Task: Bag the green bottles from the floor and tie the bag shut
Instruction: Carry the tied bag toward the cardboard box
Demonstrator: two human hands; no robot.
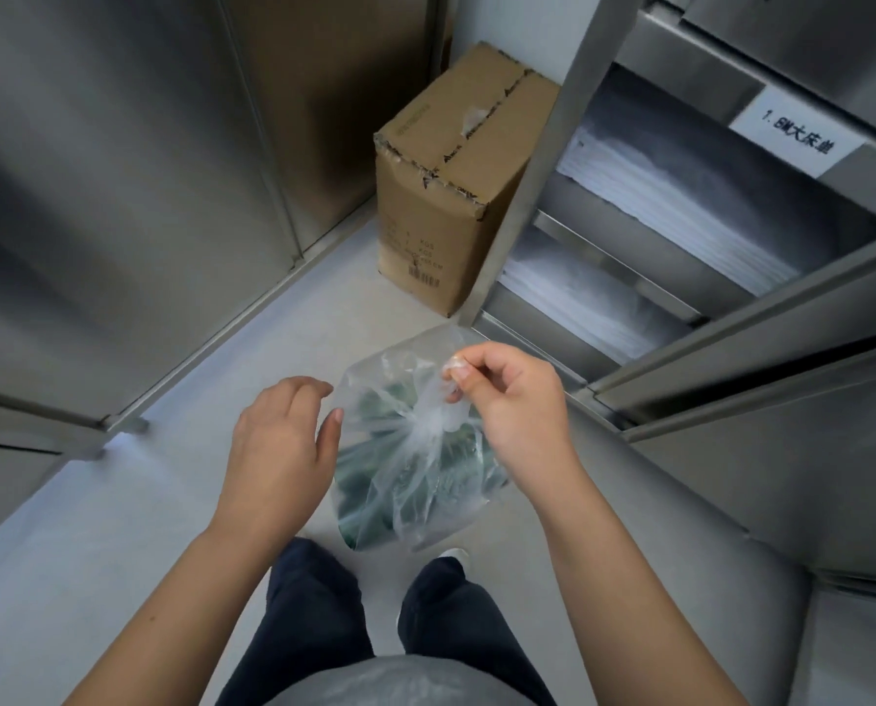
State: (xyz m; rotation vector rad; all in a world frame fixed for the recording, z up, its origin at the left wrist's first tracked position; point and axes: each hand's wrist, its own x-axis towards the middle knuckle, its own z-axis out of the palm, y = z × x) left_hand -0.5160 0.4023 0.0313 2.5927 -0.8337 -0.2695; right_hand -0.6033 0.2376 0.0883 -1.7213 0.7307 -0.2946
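Observation:
A clear plastic bag (415, 481) hangs above the floor in front of my legs, with dark green bottles (364, 501) showing through its sides. The bag's neck is gathered into a bunch at about mid-height. My right hand (507, 400) pinches the loose top of the bag between thumb and fingers and carries its weight. My left hand (283, 440) hovers just left of the bag, fingers apart and curved, holding nothing; its fingertips are close to the plastic.
A tall cardboard box (441, 196) stands on the floor in the far corner. Steel shelving (680, 277) with stacked white linen fills the right side. Steel cabinet doors (120, 196) line the left. Pale floor (94, 527) lies between them.

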